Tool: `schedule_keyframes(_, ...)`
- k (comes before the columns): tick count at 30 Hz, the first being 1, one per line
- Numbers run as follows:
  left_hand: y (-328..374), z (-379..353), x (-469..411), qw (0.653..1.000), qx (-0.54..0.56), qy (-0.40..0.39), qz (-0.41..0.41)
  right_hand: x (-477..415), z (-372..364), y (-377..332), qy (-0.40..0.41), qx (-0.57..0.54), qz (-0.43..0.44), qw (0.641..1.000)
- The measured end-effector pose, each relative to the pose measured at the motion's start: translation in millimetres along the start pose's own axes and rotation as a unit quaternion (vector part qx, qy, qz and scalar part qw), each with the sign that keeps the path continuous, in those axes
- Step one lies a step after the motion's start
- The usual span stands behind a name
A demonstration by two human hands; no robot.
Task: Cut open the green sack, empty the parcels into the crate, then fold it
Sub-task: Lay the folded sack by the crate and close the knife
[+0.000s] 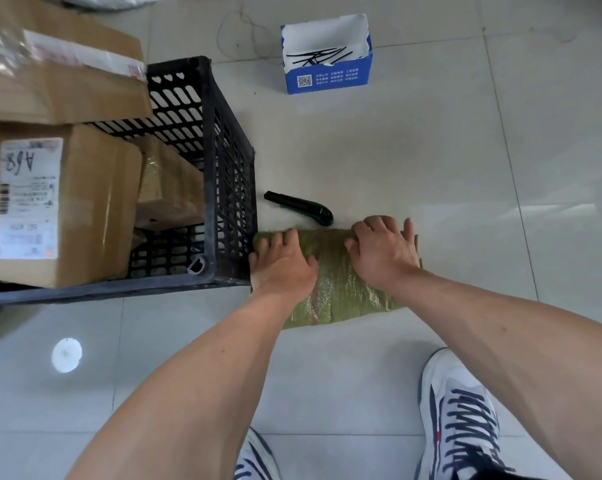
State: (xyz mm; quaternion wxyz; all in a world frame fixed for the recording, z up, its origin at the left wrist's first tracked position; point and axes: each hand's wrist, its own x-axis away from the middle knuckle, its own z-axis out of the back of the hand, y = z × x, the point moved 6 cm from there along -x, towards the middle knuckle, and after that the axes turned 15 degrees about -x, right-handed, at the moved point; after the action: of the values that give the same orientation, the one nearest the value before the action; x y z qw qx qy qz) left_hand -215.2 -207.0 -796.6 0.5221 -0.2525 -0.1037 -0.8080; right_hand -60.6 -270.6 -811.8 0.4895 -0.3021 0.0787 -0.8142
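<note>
A folded green woven plastic sack point(334, 282) lay on the tiled floor, touching the black lattice plastic crate point(223, 161) that held brown cardboard parcels point(67, 209). The left hand point(282, 261) and right hand point(382, 251) pressed flat on it, fingers spread, gripping nothing. A green-black utility knife point(299, 207) lay just beyond.

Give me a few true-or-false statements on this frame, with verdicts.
1. Both the left hand and the right hand press on the green sack. True.
2. The knife is held in the right hand. False: it lies on the floor beyond the sack.
3. Cardboard parcels sit in the black crate. True.
4. The blue box is empty. False: it holds thin black strips.
</note>
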Motion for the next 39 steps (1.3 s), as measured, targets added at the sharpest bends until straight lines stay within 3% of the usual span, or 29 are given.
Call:
schedule_keyframes(4, -2.3, 8.7, -11.1, 0.997, 0.078, 0.015, 0.023, -14.9, 5.7, -16.1, 0.003, -0.042, 0.004, 0.999)
schedule_keyframes(8, -8.7, 17.6, -21.5, 0.988, 0.144, 0.023, 0.053, -36.9, 2.4, -29.6, -0.025, -0.120, -0.045, 0.991)
schedule_keyframes(18, -24.9, 15.9, -35.1, 0.978, 0.185, 0.036, 0.091, -80.0, -16.9, -49.8, -0.076, -0.151, -0.063, 0.984)
schedule_keyframes(27, -29.0, 5.4, -31.9, 0.977, 0.197, 0.038, 0.068, -94.2, -36.9, -47.3, -0.043, -0.086, -0.084, 0.992)
schedule_keyframes(39, -24.3, 16.5, -35.1, 0.971, 0.226, 0.048, 0.065, -91.6, -17.7, -39.4, -0.057, -0.178, -0.159, 0.969)
